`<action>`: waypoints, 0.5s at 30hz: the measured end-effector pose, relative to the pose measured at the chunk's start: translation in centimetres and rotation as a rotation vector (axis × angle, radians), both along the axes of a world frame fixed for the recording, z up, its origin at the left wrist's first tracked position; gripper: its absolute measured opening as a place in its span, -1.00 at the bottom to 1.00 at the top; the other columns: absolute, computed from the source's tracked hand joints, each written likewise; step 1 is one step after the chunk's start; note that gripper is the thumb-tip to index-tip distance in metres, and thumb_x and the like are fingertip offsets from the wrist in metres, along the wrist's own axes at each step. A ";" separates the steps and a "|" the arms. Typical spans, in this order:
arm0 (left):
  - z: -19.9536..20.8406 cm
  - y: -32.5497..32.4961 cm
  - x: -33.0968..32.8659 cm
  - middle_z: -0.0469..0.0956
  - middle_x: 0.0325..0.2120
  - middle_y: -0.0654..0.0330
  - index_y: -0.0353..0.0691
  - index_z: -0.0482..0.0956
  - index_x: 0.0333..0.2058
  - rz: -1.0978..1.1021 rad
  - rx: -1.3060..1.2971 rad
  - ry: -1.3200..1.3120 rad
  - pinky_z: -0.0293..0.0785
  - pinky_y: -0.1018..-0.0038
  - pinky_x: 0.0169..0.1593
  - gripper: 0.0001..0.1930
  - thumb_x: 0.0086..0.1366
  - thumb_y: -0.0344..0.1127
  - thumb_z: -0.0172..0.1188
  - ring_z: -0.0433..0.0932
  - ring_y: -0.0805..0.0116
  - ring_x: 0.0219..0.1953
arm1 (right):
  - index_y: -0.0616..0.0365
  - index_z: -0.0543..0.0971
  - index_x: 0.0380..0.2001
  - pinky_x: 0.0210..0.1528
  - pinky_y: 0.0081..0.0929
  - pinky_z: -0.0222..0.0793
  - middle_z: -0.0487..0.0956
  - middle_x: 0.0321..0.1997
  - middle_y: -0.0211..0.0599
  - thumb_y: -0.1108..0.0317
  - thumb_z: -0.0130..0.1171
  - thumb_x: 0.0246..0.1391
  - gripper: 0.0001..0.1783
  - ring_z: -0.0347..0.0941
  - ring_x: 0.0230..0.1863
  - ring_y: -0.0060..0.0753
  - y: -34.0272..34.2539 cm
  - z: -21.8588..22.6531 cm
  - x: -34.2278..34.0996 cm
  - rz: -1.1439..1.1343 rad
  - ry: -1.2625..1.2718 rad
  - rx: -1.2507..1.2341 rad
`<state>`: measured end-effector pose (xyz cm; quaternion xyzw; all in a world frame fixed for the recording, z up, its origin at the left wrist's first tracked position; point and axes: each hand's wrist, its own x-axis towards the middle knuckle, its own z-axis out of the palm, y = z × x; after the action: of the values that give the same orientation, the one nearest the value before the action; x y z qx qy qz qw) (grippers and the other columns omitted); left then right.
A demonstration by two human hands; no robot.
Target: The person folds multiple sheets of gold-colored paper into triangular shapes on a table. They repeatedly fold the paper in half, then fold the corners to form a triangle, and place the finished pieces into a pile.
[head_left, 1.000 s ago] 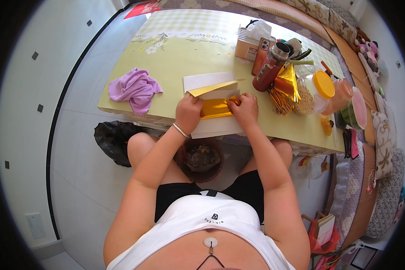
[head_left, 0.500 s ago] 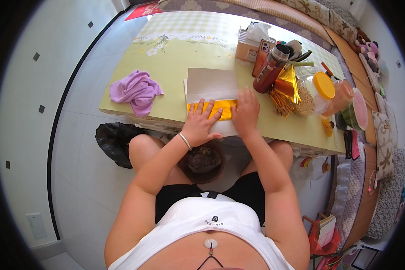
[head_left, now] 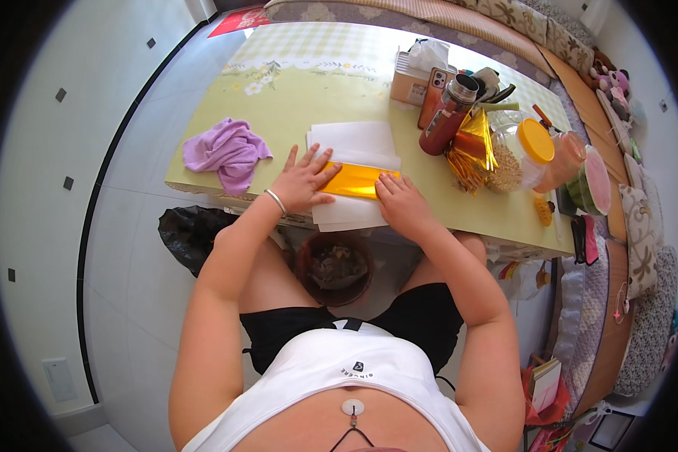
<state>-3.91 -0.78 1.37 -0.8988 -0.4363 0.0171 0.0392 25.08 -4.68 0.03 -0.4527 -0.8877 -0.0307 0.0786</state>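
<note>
A shiny gold foil strip [head_left: 352, 181] lies across a stack of white paper sheets [head_left: 352, 138] near the table's front edge. Flat on the strip's left end and the paper beside it rests my left hand [head_left: 301, 183], fingers spread, a silvery bangle at its wrist. My right hand [head_left: 407, 206] presses its outstretched fingertips on the strip's right end, over the paper. Neither hand grasps anything. Part of the strip is covered by my fingers.
A purple cloth [head_left: 226, 154] lies at the table's left. To the right stand a dark red thermos [head_left: 441, 124], a phone [head_left: 435, 94], gold foil pieces [head_left: 471, 151], a yellow-lidded jar [head_left: 533, 145] and a cut watermelon [head_left: 594, 184]. Below the table edge is a bin [head_left: 335, 275].
My left hand has shifted left and my right hand has come down nearer me. The upper paper flap no longer shows grey; the gold strip now lies more exposed and smoother.
</note>
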 end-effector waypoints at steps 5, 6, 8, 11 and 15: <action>1.0 -0.5 3.5 0.51 0.06 0.01 -0.30 0.51 0.08 -0.137 0.203 -0.267 0.24 0.17 0.28 -0.41 0.11 -0.11 0.32 0.42 0.04 0.15 | 0.27 0.56 -0.12 0.33 0.07 0.24 0.60 0.01 0.06 0.42 0.11 0.04 -0.69 0.53 0.11 -0.08 1.0 0.2 -1.7 0.046 -0.123 0.208; 1.0 -1.4 4.6 0.56 -0.16 0.05 -0.25 0.60 -0.11 -0.207 0.250 -0.425 0.43 0.19 0.06 -0.57 0.02 -0.20 0.33 0.51 0.05 -0.07 | 0.24 0.56 -0.18 0.30 0.06 0.27 0.62 -0.07 0.04 0.41 0.12 0.02 -0.74 0.55 0.04 -0.09 1.2 0.0 -1.7 0.052 -0.060 0.196; 0.6 -3.0 7.1 0.55 -0.33 0.10 -0.20 0.62 -0.33 -0.141 0.133 -0.498 0.50 0.20 -0.14 -0.77 0.02 -0.26 0.31 0.54 0.09 -0.24 | 0.21 0.55 -0.27 0.24 0.00 0.33 0.64 -0.20 0.00 0.41 0.13 -0.01 -0.80 0.58 -0.05 -0.08 1.4 0.0 -1.7 0.056 0.065 0.149; -2.1 -3.1 8.7 0.53 -0.45 0.15 -0.16 0.58 -0.47 -0.060 0.287 -0.553 0.50 0.21 -0.27 -0.91 0.02 -0.35 0.30 0.55 0.12 -0.35 | 0.19 0.55 -0.33 0.12 -0.12 0.40 0.63 -0.30 -0.09 0.42 0.16 -0.03 -0.85 0.57 -0.14 -0.07 0.9 0.6 -1.7 0.053 0.255 0.094; -2.4 -3.1 8.1 0.53 -0.49 0.16 -0.19 0.62 -0.48 0.008 0.321 -0.667 0.50 0.24 -0.27 -0.94 0.06 -0.39 0.32 0.55 0.11 -0.36 | 0.17 0.60 -0.38 -0.01 -0.25 0.45 0.63 -0.33 -0.18 0.41 0.25 -0.04 -0.88 0.56 -0.18 -0.07 0.4 0.3 -0.2 0.022 0.539 0.074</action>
<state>4.18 -3.92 -1.04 -0.8355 -0.4259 -0.3453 0.0350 24.86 -4.24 0.37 -0.4318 -0.8377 0.0594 0.3291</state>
